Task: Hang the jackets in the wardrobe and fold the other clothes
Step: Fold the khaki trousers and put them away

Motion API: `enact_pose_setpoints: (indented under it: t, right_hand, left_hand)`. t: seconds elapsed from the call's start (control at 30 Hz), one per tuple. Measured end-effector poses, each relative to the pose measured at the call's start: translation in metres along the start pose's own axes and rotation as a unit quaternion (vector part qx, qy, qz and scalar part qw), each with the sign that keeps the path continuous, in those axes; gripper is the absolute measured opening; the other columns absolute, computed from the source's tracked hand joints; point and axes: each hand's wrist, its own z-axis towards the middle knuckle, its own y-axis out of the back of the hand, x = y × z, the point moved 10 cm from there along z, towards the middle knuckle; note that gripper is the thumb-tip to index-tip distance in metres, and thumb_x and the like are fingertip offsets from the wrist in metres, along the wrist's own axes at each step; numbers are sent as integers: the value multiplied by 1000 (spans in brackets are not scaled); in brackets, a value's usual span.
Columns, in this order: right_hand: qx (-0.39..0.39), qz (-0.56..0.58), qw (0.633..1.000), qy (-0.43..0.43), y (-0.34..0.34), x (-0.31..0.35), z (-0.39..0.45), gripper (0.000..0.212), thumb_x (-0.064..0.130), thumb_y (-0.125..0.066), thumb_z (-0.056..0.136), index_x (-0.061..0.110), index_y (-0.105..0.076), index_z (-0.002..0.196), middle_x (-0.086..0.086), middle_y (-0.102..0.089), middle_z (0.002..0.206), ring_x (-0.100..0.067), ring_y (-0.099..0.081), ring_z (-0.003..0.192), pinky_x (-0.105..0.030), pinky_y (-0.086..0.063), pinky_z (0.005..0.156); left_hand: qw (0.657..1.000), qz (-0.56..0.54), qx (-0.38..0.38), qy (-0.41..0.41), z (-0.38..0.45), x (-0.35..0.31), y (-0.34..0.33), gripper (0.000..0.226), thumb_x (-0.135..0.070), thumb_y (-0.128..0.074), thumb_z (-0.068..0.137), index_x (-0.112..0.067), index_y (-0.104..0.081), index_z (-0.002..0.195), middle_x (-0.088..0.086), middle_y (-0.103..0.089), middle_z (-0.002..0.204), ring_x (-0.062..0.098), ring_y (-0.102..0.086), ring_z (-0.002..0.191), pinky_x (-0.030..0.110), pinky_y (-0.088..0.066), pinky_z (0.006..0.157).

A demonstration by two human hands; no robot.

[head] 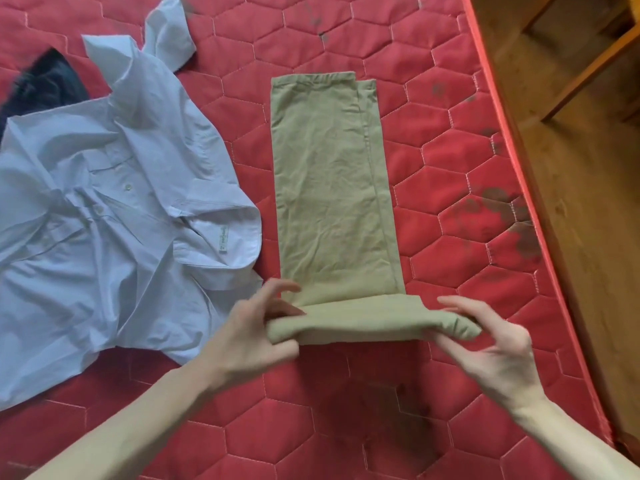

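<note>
Both hands, the left hand (256,327) and right hand (485,337), are pinching the rolled near end of the long khaki cotton trousers (332,188); uneven pressure could be skewing the fold toward the crumpled pale-blue shirt (104,202) beside the trousers.

Soft even daylight, slightly blurry, edges warped.
</note>
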Motion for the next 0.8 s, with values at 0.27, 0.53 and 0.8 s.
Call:
enact_pose_setpoints:
  t: [0.27, 0.53, 0.8]
  right_hand:
    - [-90, 144, 972, -161, -39, -28, 35, 28, 48, -65, 98, 23, -56, 93, 12, -59, 81, 3, -53, 76, -12, -43, 75]
    - [-126, 153, 949, -244, -100, -58, 45, 70, 48, -37, 109, -7, -38, 152, -19, -48, 155, -18, -40, 145, -2, -22, 112]
    - [-141, 76, 949, -270, -108, -79, 69, 38, 34, -43, 112, 14, -40, 80, 5, -36, 62, -11, -36, 58, -40, -27, 65]
  left_hand:
    - [967, -169, -165, 98, 22, 42, 4, 5, -28, -69, 100, -30, -71, 104, -22, -76, 94, -9, -66, 86, 7, -48, 74]
    - [959, -145, -202, 134, 46, 66, -17, 14, -43, -42, 106, -32, -46, 114, -22, -58, 111, -24, -52, 99, -2, -35, 82]
    - [956, 15, -252, 148, 67, 74, -4, 29, -42, -39, 111, -15, -43, 100, -2, -56, 76, 29, -59, 83, 42, -39, 75]
